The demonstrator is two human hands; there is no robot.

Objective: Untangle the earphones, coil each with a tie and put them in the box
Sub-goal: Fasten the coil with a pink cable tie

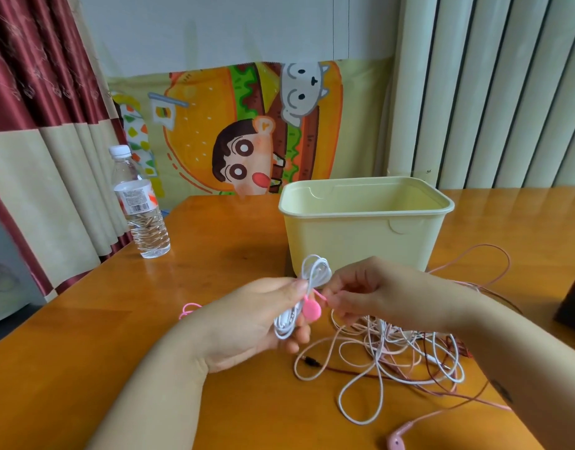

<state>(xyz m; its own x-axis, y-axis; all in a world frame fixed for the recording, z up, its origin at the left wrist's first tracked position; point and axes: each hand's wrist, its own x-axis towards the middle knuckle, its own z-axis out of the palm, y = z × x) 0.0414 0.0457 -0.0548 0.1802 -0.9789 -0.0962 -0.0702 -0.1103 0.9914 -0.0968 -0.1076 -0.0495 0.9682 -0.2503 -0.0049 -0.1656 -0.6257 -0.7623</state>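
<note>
No wording can be read anywhere: the white label on the clear plastic water bottle [137, 199] carries a barcode and print too small to make out, and the cartoon burger cloth [195, 125] bears only drawings.

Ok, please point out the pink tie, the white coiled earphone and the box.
pink tie [312, 309]: head view, round disc.
white coiled earphone [307, 271]: head view, upper loop.
box [360, 241]: head view, front wall.

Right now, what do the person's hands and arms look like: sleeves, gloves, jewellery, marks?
The left hand and right hand are bare: no gloves, rings or watch. No sleeves show on the forearms. The right forearm bears a small dark mark.
</note>
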